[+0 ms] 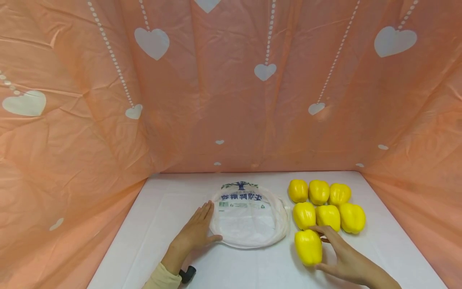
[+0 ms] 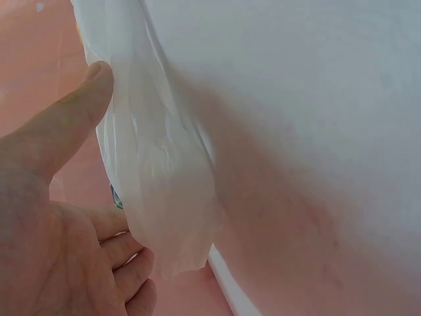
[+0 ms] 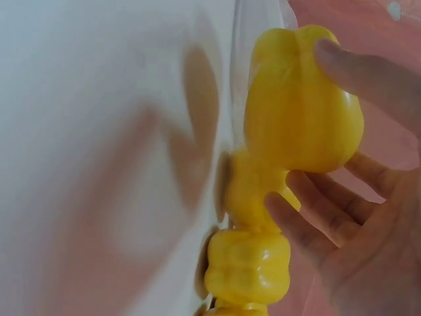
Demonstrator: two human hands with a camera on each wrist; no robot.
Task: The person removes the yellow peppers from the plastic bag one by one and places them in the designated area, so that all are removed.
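My left hand (image 1: 195, 233) lies at the left edge of a white plastic bag (image 1: 280, 222) with printed lettering and a tree picture. Its fingers are nearly straight against the rolled rim, with the thumb spread toward the near side. In the left wrist view, thumb and fingers sit beside the bag's thin, crinkled film (image 2: 161, 171). My right hand (image 1: 344, 257) holds a yellow bell pepper (image 1: 308, 248) between thumb and fingers. The right wrist view shows this pepper (image 3: 299, 108) raised off the white surface, the thumb near its top and fingertips under its other end.
Several more yellow bell peppers (image 1: 327, 216) stand in two rows right of the bag, just beyond the held one. A white tabletop (image 1: 151, 224) lies beneath everything. Orange sheeting (image 1: 231, 120) with white hearts rises at the back and both sides.
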